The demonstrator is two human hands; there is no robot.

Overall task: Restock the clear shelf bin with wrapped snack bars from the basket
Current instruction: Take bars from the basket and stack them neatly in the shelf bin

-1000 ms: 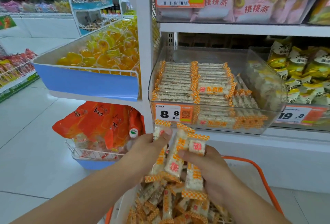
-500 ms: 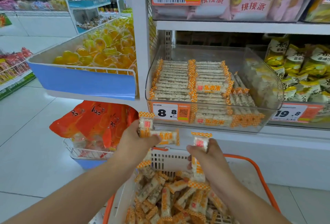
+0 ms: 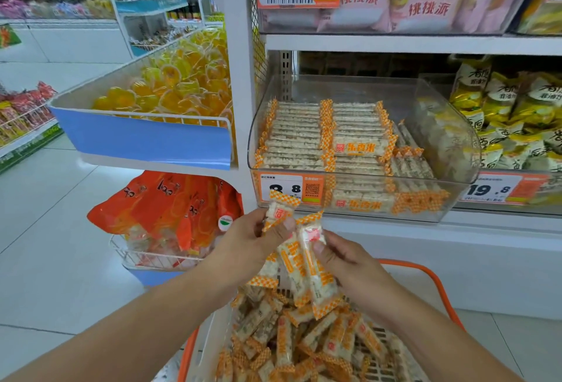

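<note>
The basket [image 3: 438,284] is cut off below. Both hands, left hand [image 3: 249,247] and right hand [image 3: 349,263], grip snack bars [image 3: 304,266] above it (below the bin [image 3: 456,126]); price tag [image 3: 289,188] reads 8.8.

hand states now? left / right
Left hand: grips wrapped snack bars.
Right hand: pinches a wrapped snack bar above the basket.
</note>
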